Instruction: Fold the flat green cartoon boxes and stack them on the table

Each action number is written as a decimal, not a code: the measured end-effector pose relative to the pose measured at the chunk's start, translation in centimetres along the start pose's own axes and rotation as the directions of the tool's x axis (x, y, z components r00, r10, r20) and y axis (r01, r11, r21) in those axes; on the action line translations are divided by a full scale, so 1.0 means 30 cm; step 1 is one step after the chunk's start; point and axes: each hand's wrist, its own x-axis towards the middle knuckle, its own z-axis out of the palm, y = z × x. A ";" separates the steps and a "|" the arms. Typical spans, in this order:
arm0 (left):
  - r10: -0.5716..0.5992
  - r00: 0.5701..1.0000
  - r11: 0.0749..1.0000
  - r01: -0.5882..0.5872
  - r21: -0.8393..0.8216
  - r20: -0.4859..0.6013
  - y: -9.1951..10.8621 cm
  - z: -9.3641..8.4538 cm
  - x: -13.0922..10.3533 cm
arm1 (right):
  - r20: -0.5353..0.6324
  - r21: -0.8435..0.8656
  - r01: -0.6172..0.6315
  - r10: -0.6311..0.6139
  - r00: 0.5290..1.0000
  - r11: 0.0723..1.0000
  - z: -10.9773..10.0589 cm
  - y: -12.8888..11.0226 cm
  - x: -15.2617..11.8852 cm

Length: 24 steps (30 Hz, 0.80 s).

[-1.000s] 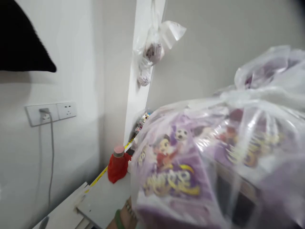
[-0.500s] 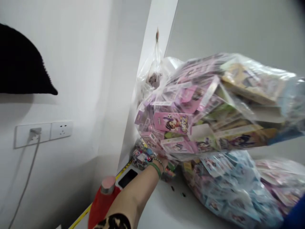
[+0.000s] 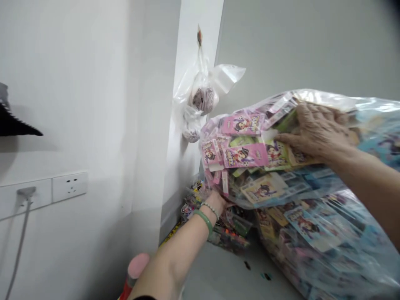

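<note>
My right grip (image 3: 321, 132) is spread over the upper clear bag (image 3: 261, 175), above the desk (image 3: 218, 271). My left grip (image 3: 218, 201) meets its underside, finger closure undetermined. Carton (image 3: 245, 156) lettering (stylised, blurred) is illegible.

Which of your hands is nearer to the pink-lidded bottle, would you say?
Left. The left hand is up and right of the pink-lidded bottle, at the lower edge of the clear bag; the right hand is farther right, spread on that bag.
</note>
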 end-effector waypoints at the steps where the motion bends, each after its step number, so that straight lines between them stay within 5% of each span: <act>1: -0.069 0.997 0.996 0.067 -0.054 -0.037 0.007 0.002 0.003 | 0.011 0.010 -0.011 0.011 1.000 1.000 0.028 -0.011 0.029; 5: -0.185 0.952 0.983 0.173 -0.067 -0.244 0.027 -0.032 -0.034 | 0.042 0.065 0.019 -0.022 0.999 0.998 0.126 -0.081 0.117; 7: -0.065 0.948 0.998 0.069 0.001 -0.312 0.041 -0.068 -0.048 | 0.069 0.100 0.064 -0.071 0.995 0.993 0.173 -0.124 0.140; 10: 0.274 0.949 0.931 -0.221 0.289 -0.155 0.065 -0.108 -0.020 | 0.106 0.146 0.150 -0.167 0.980 0.978 0.238 -0.185 0.143; 12: 0.355 0.935 0.840 -0.319 0.438 0.000 0.071 -0.115 0.028 | 0.106 0.157 0.214 -0.232 0.967 0.964 0.262 -0.211 0.118; 15: 0.369 0.926 0.767 -0.350 0.537 0.077 0.051 -0.102 0.106 | 0.046 0.106 0.266 -0.272 0.961 0.958 0.249 -0.204 0.034; 19: 0.340 0.934 0.741 -0.338 0.580 0.110 -0.012 -0.065 0.182 | -0.125 -0.015 0.064 -0.066 0.990 0.998 0.181 -0.105 -0.088; 24: 0.288 0.939 0.737 -0.342 0.583 0.186 -0.086 -0.032 0.250 | -0.003 -0.016 0.040 -0.040 0.999 0.999 0.202 -0.023 -0.079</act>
